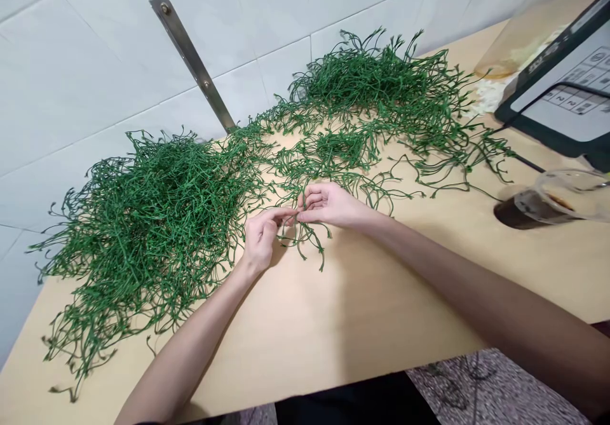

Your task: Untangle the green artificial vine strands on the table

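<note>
Thin green plastic sprigs lie in two heaps on a light wooden table (362,323): a big heap (147,228) at the left and a second heap (376,88) at the back right. Between them runs a looser tangle (328,152). My left hand (261,237) and my right hand (328,204) meet at the middle of the table. Both pinch one small green sprig (305,237) between their fingertips, and its branches hang below the fingers onto the table.
A slanted metal bracket (193,60) is fixed to the white tiled wall. At the right stand a clear cup of dark drink (548,206), a dark device with a keypad (567,88) and a clear bag (519,37). A cable runs along the table there.
</note>
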A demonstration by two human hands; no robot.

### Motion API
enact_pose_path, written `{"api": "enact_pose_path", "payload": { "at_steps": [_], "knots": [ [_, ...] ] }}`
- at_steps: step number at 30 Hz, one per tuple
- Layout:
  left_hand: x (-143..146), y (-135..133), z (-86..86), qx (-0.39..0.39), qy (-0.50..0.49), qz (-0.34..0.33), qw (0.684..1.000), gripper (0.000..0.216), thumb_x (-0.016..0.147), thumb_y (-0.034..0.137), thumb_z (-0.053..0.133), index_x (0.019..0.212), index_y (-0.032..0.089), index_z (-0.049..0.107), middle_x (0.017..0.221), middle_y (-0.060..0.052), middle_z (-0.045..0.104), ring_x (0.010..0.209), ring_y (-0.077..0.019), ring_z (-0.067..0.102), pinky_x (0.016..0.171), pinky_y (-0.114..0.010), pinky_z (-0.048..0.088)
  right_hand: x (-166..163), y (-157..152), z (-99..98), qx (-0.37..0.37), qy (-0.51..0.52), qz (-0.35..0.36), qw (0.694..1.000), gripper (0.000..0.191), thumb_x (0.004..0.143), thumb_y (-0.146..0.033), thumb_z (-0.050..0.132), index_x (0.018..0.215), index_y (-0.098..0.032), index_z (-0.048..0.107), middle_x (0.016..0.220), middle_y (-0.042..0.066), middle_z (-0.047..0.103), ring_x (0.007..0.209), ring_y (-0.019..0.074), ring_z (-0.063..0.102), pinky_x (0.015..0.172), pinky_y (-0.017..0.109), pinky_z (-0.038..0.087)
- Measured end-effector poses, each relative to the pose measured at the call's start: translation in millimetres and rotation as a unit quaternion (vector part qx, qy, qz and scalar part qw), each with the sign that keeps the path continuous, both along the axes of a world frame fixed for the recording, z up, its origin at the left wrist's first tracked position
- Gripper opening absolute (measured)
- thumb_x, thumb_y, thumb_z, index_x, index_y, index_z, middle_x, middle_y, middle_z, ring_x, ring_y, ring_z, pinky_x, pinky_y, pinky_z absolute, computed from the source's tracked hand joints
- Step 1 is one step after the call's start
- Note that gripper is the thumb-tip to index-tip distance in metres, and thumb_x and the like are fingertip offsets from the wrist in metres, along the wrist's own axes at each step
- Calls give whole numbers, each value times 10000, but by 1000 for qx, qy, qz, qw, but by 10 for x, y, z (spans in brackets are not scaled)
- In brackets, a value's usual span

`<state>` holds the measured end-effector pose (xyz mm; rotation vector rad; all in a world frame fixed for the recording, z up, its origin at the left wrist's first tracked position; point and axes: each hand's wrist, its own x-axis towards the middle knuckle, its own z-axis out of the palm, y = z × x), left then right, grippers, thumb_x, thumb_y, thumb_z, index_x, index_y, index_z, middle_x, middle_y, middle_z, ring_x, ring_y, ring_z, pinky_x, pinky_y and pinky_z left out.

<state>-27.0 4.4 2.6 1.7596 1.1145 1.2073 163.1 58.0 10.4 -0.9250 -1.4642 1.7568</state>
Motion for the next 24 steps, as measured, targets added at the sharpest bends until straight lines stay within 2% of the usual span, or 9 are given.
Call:
{"api": "enact_pose_path", "payload": {
  "at_steps": [2, 4, 6, 8, 12, 15, 20, 24],
  "knots": [
    [27, -2, 24, -23, 6, 27, 999, 640, 958, 627, 341, 917, 174, 791, 848, -93, 763, 757, -189, 684, 723, -314, 545, -5, 0, -12, -1, -2, 0, 1000, 259, 559, -106, 782, 726, -165, 593, 634, -39, 661, 604, 88, 608, 653, 238, 488],
    [66, -8, 49, -30, 41, 39, 998, 495, 930, 553, 501, 827, 170, 798, 754, -71, 751, 687, -167, 669, 661, -285, 535, -10, 0, -25, 0, -4, -2, 1000, 257, 551, -91, 775, 717, -164, 592, 608, -47, 647, 585, 86, 594, 637, 234, 482],
    [104, -14, 57, -23, 52, 41, 998, 323, 840, 469, 677, 865, 170, 795, 756, -56, 759, 658, -152, 669, 626, -258, 531, -14, -2, -31, 3, -4, -5, 1000, 248, 550, -71, 757, 706, -165, 589, 594, -50, 640, 564, 86, 581, 611, 231, 472],
    [127, -18, 46, -23, 51, 41, 998, 264, 776, 394, 752, 902, 164, 785, 748, -49, 759, 625, -135, 660, 592, -233, 523, -16, -5, -27, 6, -9, -5, 1000, 247, 552, -57, 748, 708, -165, 590, 582, -54, 635, 557, 87, 577, 601, 229, 468],
    [123, -14, 7, -34, 21, 53, 998, 208, 770, 312, 743, 893, 144, 748, 664, -24, 715, 578, -104, 626, 559, -201, 503, -12, -5, -8, 8, -14, -15, 1000, 249, 566, -83, 776, 723, -161, 600, 586, -53, 637, 574, 87, 587, 625, 231, 477],
    [101, 5, -5, -40, -4, 73, 997, 244, 760, 295, 749, 948, 141, 727, 713, -26, 718, 629, -114, 650, 610, -216, 529, -7, 2, 0, 1, 3, -14, 1000, 279, 552, -128, 813, 733, -163, 604, 620, -43, 641, 577, 86, 579, 607, 232, 470],
    [79, 42, 15, 33, 60, 82, 994, 154, 804, 267, 711, 923, 184, 762, 901, -68, 753, 807, -158, 681, 758, -282, 549, 13, -1, 40, -26, 26, 7, 999, 273, 581, -171, 793, 774, -166, 601, 641, -33, 621, 526, 72, 507, 489, 215, 354],
    [81, 41, 23, 58, 84, 75, 992, 109, 858, 217, 642, 881, 199, 747, 862, -45, 725, 779, -145, 657, 691, -253, 523, 18, -17, 91, -51, 31, 16, 998, 248, 610, -154, 741, 808, -165, 592, 627, -27, 632, 503, 63, 465, 477, 210, 304]
  ]
}}
